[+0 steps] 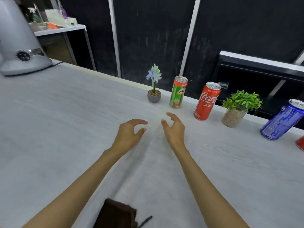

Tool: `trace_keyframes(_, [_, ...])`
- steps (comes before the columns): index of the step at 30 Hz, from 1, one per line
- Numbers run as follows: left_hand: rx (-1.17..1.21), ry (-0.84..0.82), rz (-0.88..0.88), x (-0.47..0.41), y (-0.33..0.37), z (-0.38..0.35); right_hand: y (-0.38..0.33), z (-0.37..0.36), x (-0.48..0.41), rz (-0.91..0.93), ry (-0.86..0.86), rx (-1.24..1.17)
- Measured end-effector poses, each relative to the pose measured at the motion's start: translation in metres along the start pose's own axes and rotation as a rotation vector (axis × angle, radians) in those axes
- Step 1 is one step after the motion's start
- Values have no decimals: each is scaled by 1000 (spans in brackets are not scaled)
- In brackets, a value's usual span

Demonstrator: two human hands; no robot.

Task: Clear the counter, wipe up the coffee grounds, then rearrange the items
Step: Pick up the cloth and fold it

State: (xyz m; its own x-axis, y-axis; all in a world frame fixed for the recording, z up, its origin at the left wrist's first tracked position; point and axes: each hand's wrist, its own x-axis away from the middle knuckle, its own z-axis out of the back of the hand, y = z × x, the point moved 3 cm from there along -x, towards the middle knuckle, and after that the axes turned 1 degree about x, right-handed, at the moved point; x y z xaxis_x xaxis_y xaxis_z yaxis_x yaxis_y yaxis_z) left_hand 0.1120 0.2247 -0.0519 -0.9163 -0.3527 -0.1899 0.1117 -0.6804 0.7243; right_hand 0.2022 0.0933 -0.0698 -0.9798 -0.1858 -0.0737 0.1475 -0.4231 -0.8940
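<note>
Fingers [139,122] of left hand [128,135] and right hand [174,130] curl loosely (nothing held); a hasty reach could knock the Milo can [178,92], standing at the far edge of the counter [65,112], over it.

Counter [65,120] lt grey, faint wood-grain streaks. Flower pot [154,97] grey; petals pale blue/white, stem green. Milo can [178,93] green w/ orange-red top band, red lettering. Coke can [206,102] red, white script. Leafy plant [241,100] bright green, its pot clear w/ beige pebbles. Blue can [281,120]: blue, white/silver print. Red thing [300,143] at right edge, cropped, can't ID. Cloth [116,216] dk brown. Grinder [18,43] silver-grey, black dial. Back wall [151,30] black w/ white vertical strips. Shelf [263,68] black, white top.
</note>
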Motion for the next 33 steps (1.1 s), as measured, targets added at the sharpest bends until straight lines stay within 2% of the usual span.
trace_keyframes(3, [-27, -68, 5, 68, -4, 15, -13, 1, 57, 96, -250, 106])
trace_keyframes(7, [-84, -185, 30, 130, -11, 28, -35, 6, 129, 52, -736, 300])
trace_keyframes(9, [-140, -240, 47, 150, -16, 31, -40, 4, 159, 37, -855, 442])
trace_keyframes(16, [-311, -296, -11, 194, -19, 37, -39, -12, 222, 59, -736, 714])
trace_keyframes(19, [-342, -290, 45, 203, -22, 42, -40, -21, 237, -1, -714, 705])
trace_keyframes(22, [-337, -263, 122, 216, -30, 53, -47, -35, 248, 34, -686, 745])
trace_keyframes(28, [-168, -136, 278, 266, -68, 108, -82, -78, 281, 241, -743, 751])
trace_keyframes(33, [129, 47, 455, 330, -106, 175, -124, -137, 317, 382, -950, 646])
